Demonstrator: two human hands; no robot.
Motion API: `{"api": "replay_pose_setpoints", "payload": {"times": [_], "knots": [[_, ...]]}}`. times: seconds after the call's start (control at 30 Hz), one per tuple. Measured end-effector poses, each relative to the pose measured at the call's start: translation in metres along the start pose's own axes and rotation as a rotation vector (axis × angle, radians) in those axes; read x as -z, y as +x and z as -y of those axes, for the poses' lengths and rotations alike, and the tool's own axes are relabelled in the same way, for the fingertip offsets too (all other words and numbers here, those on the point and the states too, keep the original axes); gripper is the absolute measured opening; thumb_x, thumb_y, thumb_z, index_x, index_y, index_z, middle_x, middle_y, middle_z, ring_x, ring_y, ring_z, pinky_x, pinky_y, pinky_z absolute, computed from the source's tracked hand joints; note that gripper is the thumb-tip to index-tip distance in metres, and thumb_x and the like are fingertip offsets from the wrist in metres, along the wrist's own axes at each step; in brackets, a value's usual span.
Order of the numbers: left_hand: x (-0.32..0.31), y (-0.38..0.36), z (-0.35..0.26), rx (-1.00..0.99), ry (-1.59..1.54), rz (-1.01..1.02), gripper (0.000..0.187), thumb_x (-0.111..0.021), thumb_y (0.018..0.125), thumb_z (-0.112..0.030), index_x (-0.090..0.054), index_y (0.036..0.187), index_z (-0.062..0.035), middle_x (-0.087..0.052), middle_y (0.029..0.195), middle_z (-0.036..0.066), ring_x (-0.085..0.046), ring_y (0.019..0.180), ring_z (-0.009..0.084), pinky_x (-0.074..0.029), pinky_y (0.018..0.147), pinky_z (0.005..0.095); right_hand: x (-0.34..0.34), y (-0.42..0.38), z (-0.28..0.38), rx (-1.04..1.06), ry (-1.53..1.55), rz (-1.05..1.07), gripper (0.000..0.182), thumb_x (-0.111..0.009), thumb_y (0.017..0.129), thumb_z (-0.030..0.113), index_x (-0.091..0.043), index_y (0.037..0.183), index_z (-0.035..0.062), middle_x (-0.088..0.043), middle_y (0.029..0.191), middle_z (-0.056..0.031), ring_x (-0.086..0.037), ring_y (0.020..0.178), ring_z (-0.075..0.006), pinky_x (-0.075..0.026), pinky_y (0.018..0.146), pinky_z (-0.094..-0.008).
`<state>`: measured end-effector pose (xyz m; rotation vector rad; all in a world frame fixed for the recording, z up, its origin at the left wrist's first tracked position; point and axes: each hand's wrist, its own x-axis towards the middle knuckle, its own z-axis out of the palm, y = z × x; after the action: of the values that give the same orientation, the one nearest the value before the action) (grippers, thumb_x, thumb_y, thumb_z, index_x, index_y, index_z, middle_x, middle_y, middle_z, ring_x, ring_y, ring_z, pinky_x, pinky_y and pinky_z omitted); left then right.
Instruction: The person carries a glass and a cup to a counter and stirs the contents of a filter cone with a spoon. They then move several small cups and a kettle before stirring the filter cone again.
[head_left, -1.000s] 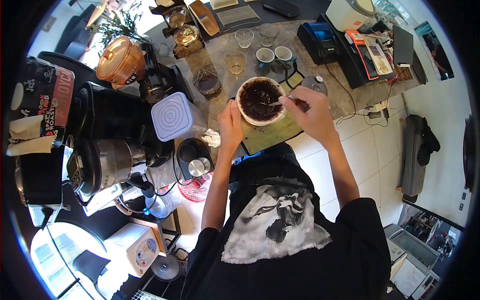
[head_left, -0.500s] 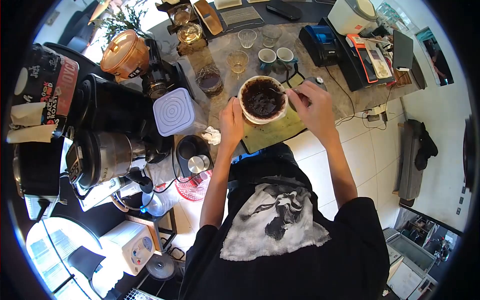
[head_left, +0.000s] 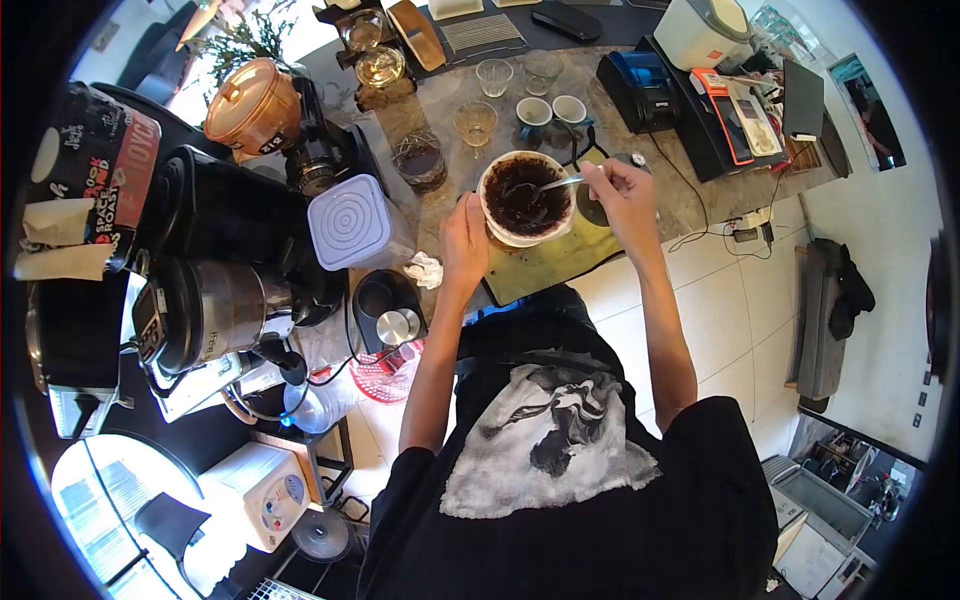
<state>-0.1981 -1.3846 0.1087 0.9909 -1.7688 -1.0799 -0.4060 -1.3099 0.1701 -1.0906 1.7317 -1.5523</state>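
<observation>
A white coffee dripper (head_left: 519, 240) lined with a paper filter holds wet, dark coffee grounds (head_left: 515, 208). My left hand (head_left: 464, 243) grips the dripper at its left side, with the fingers partly hidden. Between the thumb and fingers of my right hand (head_left: 624, 203) is the handle of a metal spoon (head_left: 564, 182). The spoon slants in over the dripper's right rim, and its tip sits in the grounds. Under the dripper lies a green cloth (head_left: 545, 272) on the counter's front edge.
Left of the dripper are a glass of dark liquid (head_left: 420, 168), a lidded plastic container (head_left: 348, 222) and a crumpled tissue (head_left: 425, 269). Beyond it are two small cups (head_left: 534, 112) and several clear glasses (head_left: 475, 122). A small black scale-like device (head_left: 385, 305) sits at the counter edge.
My right hand has drawn back slightly to the right and turned, so more of the spoon's handle shows. My left hand and the dripper have stayed in place.
</observation>
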Motion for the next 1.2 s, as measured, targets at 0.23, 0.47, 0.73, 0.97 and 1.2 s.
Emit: {"api": "replay_pose_setpoints", "payload": {"times": [0.23, 0.47, 0.73, 0.97, 1.2], "knots": [[-0.001, 0.000, 0.002, 0.003, -0.017, 0.005, 0.038, -0.036, 0.104, -0.024, -0.054, 0.086, 0.0043, -0.056, 0.072, 0.024, -0.053, 0.068, 0.0427, -0.042, 0.064, 0.0442, -0.001, -0.018, 0.052, 0.270, -0.364, 0.088, 0.022, -0.070, 0.088, 0.017, -0.066, 0.081, -0.0025, -0.057, 0.062, -0.0042, -0.046, 0.053, -0.0077, -0.035, 0.050, -0.0264], [-0.002, 0.000, 0.006, -0.016, -0.006, -0.004, 0.036, -0.037, 0.104, -0.023, -0.054, 0.089, 0.0051, -0.057, 0.076, 0.026, -0.054, 0.072, 0.0460, -0.042, 0.066, 0.0467, -0.004, -0.015, 0.050, 0.351, -0.520, 0.213, 0.021, -0.072, 0.085, 0.018, -0.067, 0.085, -0.0021, -0.060, 0.072, -0.0101, -0.054, 0.056, -0.0203, -0.042, 0.054, -0.0322], [-0.002, -0.001, 0.004, 0.000, -0.019, 0.001, 0.035, -0.036, 0.104, -0.022, -0.054, 0.088, 0.0042, -0.057, 0.075, 0.025, -0.054, 0.071, 0.0462, -0.041, 0.065, 0.0471, 0.004, 0.005, 0.088, 0.566, -0.652, 0.144, 0.018, -0.072, 0.085, 0.013, -0.066, 0.081, -0.0039, -0.055, 0.066, -0.0092, -0.049, 0.052, -0.0162, -0.039, 0.051, -0.0300], [-0.003, -0.001, 0.004, -0.046, -0.011, -0.028, 0.033, -0.038, 0.103, -0.021, -0.054, 0.087, 0.0036, -0.057, 0.075, 0.025, -0.053, 0.072, 0.0463, -0.040, 0.064, 0.0478, -0.006, 0.016, 0.053, 0.499, -0.708, 0.186, 0.023, -0.071, 0.086, 0.017, -0.065, 0.080, -0.0038, -0.054, 0.064, -0.0100, -0.048, 0.052, -0.0154, -0.036, 0.050, -0.0300], [-0.003, 0.000, 0.005, -0.015, -0.031, -0.026, 0.033, -0.038, 0.103, -0.021, -0.053, 0.087, 0.0042, -0.056, 0.074, 0.025, -0.053, 0.072, 0.0470, -0.040, 0.065, 0.0482, -0.001, 0.018, -0.008, 0.054, -0.362, 0.098, 0.031, -0.069, 0.089, 0.022, -0.062, 0.071, -0.0030, -0.055, 0.058, -0.0044, -0.047, 0.053, -0.0098, -0.034, 0.051, -0.0284]]}}
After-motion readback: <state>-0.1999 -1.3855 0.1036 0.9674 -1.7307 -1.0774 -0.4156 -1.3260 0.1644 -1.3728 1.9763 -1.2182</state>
